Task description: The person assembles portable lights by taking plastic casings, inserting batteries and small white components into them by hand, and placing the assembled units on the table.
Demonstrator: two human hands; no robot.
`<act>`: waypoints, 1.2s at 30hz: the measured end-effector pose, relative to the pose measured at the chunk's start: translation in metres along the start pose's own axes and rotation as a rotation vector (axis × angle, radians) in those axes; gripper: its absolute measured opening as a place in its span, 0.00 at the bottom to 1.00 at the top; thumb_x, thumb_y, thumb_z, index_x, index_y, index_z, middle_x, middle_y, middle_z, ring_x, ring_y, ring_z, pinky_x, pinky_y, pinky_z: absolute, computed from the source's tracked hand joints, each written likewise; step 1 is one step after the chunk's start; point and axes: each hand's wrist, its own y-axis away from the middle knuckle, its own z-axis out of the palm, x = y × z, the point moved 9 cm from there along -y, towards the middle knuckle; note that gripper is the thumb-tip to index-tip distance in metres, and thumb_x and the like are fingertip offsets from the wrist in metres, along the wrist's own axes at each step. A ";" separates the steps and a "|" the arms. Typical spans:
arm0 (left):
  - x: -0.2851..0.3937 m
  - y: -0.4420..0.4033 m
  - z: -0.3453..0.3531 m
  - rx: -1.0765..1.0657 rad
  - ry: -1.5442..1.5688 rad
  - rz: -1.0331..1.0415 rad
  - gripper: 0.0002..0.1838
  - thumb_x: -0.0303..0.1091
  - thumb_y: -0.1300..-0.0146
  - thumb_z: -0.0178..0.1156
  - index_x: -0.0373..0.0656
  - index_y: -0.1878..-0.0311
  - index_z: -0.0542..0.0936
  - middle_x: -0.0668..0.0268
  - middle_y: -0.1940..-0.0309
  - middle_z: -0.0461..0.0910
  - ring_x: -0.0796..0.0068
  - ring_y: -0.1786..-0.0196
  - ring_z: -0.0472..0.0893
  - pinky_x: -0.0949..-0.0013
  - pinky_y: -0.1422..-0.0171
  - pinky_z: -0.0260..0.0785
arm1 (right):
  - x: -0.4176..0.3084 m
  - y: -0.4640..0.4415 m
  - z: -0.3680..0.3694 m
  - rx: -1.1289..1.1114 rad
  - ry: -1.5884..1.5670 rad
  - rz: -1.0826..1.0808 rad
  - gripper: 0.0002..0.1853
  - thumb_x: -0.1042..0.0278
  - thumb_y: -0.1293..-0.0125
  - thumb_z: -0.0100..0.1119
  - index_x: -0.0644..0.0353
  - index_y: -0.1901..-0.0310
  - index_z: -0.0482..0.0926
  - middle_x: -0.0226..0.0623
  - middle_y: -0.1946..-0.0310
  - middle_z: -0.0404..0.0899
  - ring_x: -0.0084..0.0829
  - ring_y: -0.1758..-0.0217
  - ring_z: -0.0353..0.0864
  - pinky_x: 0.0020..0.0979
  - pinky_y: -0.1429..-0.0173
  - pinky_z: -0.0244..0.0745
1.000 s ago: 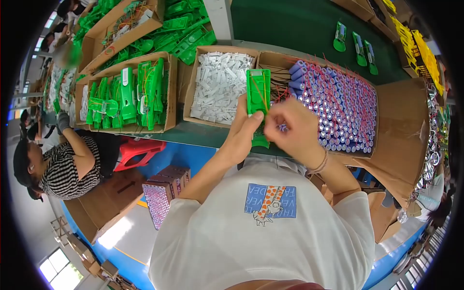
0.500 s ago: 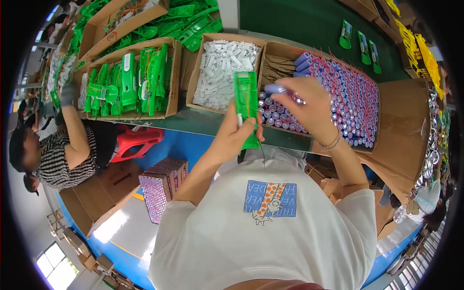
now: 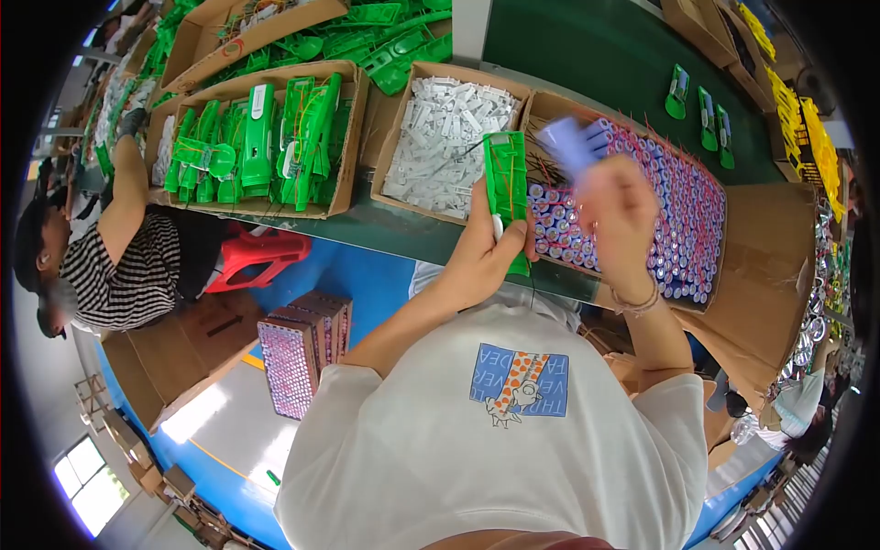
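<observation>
My left hand [image 3: 478,261] is wrapped round a long green plastic shell [image 3: 506,179] with thin wires along its inside, held upright in front of the boxes. A small white part shows near my left thumb. Between the fingers of my right hand [image 3: 621,206] is a purple battery cell [image 3: 566,145], smeared by motion. That hand hovers over a cardboard box [image 3: 547,103] packed with standing purple cells [image 3: 674,202] that carry red wires. To its left, a second box [image 3: 390,163] holds many small white plastic pieces [image 3: 449,137].
Further left, a box [image 3: 344,188] contains green shells [image 3: 257,142], with more green parts [image 3: 394,55] piled behind. Several green pieces [image 3: 708,119] lie at the back right of the green table [image 3: 587,46]. A co-worker in a striped shirt [image 3: 124,275] works at left, near a red stool [image 3: 261,257].
My right hand has lifted the purple cell up from the box and turned it. The view has shifted slightly, and the green shell remains in my left hand.
</observation>
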 end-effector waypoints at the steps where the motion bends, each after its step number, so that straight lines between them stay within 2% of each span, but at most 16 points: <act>1: 0.000 0.000 0.001 0.003 -0.034 0.000 0.28 0.19 0.32 0.43 0.44 0.31 0.48 0.61 0.56 0.69 0.74 0.64 0.76 0.66 0.57 0.75 | 0.008 0.002 0.002 0.000 0.000 -0.002 0.11 0.67 0.30 0.60 0.60 0.70 0.73 0.29 0.79 0.77 0.13 0.81 0.71 0.18 0.79 0.66; 3: -0.001 0.001 0.000 0.011 -0.063 0.002 0.31 0.18 0.33 0.44 0.42 0.29 0.46 0.61 0.56 0.69 0.76 0.63 0.75 0.68 0.57 0.74 | 0.040 0.012 0.029 -0.286 0.036 0.218 0.14 0.67 0.31 0.62 0.62 0.73 0.71 0.34 0.80 0.78 0.17 0.80 0.77 0.21 0.78 0.69; 4: -0.001 0.002 -0.001 0.014 -0.079 0.023 0.33 0.18 0.33 0.46 0.42 0.29 0.45 0.60 0.54 0.68 0.76 0.63 0.75 0.69 0.58 0.73 | 0.046 0.015 0.032 -0.301 0.004 0.332 0.13 0.71 0.32 0.63 0.60 0.73 0.71 0.28 0.76 0.75 0.15 0.77 0.73 0.20 0.74 0.70; 8: 0.007 0.007 -0.004 0.013 -0.051 -0.015 0.36 0.18 0.34 0.49 0.43 0.28 0.43 0.59 0.47 0.65 0.75 0.61 0.76 0.68 0.59 0.74 | 0.056 0.007 0.052 -0.458 0.036 0.483 0.14 0.70 0.33 0.64 0.60 0.74 0.71 0.27 0.77 0.75 0.15 0.74 0.74 0.21 0.70 0.72; 10: 0.014 0.009 -0.024 0.050 -0.048 -0.008 0.35 0.19 0.33 0.50 0.43 0.28 0.45 0.59 0.49 0.67 0.74 0.61 0.76 0.67 0.59 0.75 | 0.047 -0.003 0.077 -0.601 0.036 0.277 0.13 0.69 0.34 0.66 0.59 0.73 0.71 0.27 0.75 0.77 0.14 0.72 0.74 0.20 0.67 0.71; 11: 0.016 0.015 -0.036 0.071 -0.040 -0.017 0.34 0.20 0.33 0.51 0.44 0.29 0.46 0.60 0.51 0.68 0.74 0.62 0.77 0.67 0.59 0.76 | 0.053 -0.012 0.088 -0.610 0.032 0.286 0.13 0.69 0.34 0.66 0.59 0.73 0.71 0.27 0.75 0.77 0.14 0.72 0.74 0.20 0.67 0.71; 12: 0.019 0.018 -0.052 0.111 0.011 0.036 0.27 0.28 0.30 0.55 0.44 0.35 0.52 0.61 0.57 0.70 0.73 0.65 0.77 0.64 0.60 0.78 | 0.058 -0.020 0.110 -0.746 0.075 0.253 0.13 0.68 0.35 0.66 0.59 0.72 0.71 0.27 0.74 0.76 0.16 0.72 0.73 0.22 0.66 0.71; 13: 0.024 0.021 -0.061 0.118 0.010 0.043 0.27 0.28 0.30 0.55 0.44 0.35 0.52 0.61 0.57 0.70 0.73 0.65 0.77 0.64 0.60 0.78 | 0.063 -0.032 0.132 -0.884 0.122 0.204 0.13 0.68 0.36 0.67 0.59 0.72 0.72 0.28 0.73 0.75 0.18 0.72 0.73 0.24 0.65 0.72; 15: 0.036 0.034 -0.103 0.455 0.201 0.117 0.20 0.35 0.28 0.55 0.46 0.42 0.56 0.62 0.61 0.72 0.72 0.68 0.78 0.62 0.60 0.78 | 0.053 -0.063 0.164 -0.927 0.403 -0.276 0.10 0.69 0.40 0.66 0.59 0.70 0.73 0.31 0.69 0.74 0.26 0.67 0.75 0.30 0.62 0.72; 16: 0.038 0.037 -0.105 0.458 0.196 0.120 0.20 0.35 0.28 0.55 0.46 0.42 0.56 0.62 0.61 0.72 0.72 0.68 0.78 0.62 0.60 0.78 | 0.071 -0.075 0.168 -0.929 0.399 -0.281 0.10 0.69 0.40 0.66 0.59 0.70 0.73 0.31 0.69 0.74 0.26 0.67 0.75 0.30 0.62 0.72; 18: 0.038 0.045 -0.108 0.481 0.192 0.109 0.17 0.39 0.26 0.52 0.46 0.44 0.57 0.62 0.60 0.72 0.70 0.68 0.78 0.61 0.60 0.78 | 0.088 -0.073 0.184 -0.872 0.921 -0.827 0.07 0.71 0.44 0.64 0.59 0.69 0.75 0.35 0.65 0.72 0.36 0.59 0.76 0.37 0.59 0.72; 22: 0.021 0.045 -0.098 0.465 0.285 0.032 0.16 0.36 0.25 0.51 0.47 0.42 0.56 0.62 0.61 0.73 0.70 0.68 0.78 0.60 0.60 0.78 | 0.092 -0.071 0.176 -0.972 0.999 -0.903 0.05 0.74 0.45 0.63 0.58 0.69 0.76 0.34 0.62 0.73 0.40 0.53 0.75 0.38 0.56 0.72; 24: 0.017 0.042 -0.091 0.444 0.296 0.013 0.17 0.35 0.26 0.50 0.47 0.41 0.56 0.62 0.61 0.73 0.71 0.68 0.78 0.60 0.61 0.78 | 0.078 -0.079 0.163 -0.913 0.968 -0.849 0.05 0.74 0.45 0.64 0.58 0.69 0.76 0.34 0.62 0.73 0.39 0.54 0.75 0.37 0.55 0.73; 30: 0.008 0.036 -0.078 0.400 0.305 -0.050 0.18 0.32 0.26 0.50 0.46 0.39 0.56 0.62 0.62 0.74 0.71 0.69 0.79 0.61 0.62 0.79 | 0.086 -0.080 0.164 -0.951 0.926 -0.751 0.08 0.75 0.46 0.66 0.58 0.64 0.78 0.34 0.60 0.74 0.40 0.53 0.77 0.39 0.53 0.74; 36: 0.011 0.044 -0.077 0.452 0.285 -0.048 0.18 0.37 0.25 0.51 0.46 0.40 0.57 0.62 0.63 0.74 0.72 0.70 0.79 0.61 0.63 0.79 | 0.109 -0.084 0.170 -0.976 1.017 -0.589 0.10 0.74 0.47 0.67 0.57 0.63 0.78 0.35 0.61 0.73 0.40 0.53 0.77 0.40 0.53 0.75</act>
